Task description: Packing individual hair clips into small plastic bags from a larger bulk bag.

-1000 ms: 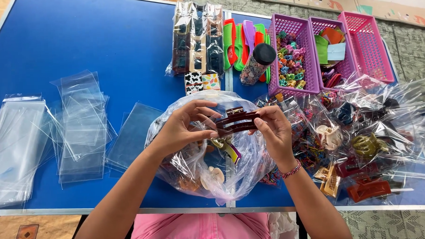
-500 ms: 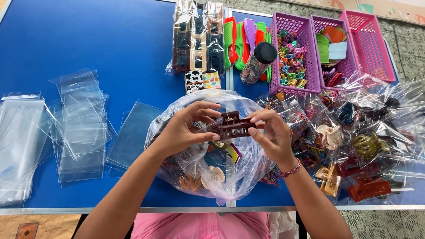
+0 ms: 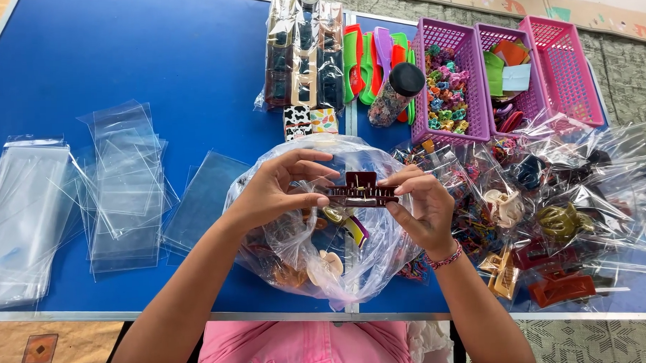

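A dark red hair claw clip (image 3: pixel 360 191) is held level between both hands, over a large clear plastic bag (image 3: pixel 282 240) of assorted hair clips at the table's front edge. My left hand (image 3: pixel 277 190) pinches the clip's left end with thumb and fingers. My right hand (image 3: pixel 420 203), with a beaded bracelet at the wrist, grips its right end. Inside the bag, a yellow clip (image 3: pixel 353 230) and a beige clip (image 3: pixel 324 266) show through the plastic.
Stacks of empty clear sleeves (image 3: pixel 123 185) lie left on the blue table (image 3: pixel 154 58). Bagged clips (image 3: pixel 553 216) pile up at right. Three purple and pink baskets (image 3: pixel 469 69), combs, a jar (image 3: pixel 395 94) and packed clips (image 3: pixel 304 53) stand behind.
The clip has shifted slightly lower and turned level between my fingers; both hands stay over the bag.
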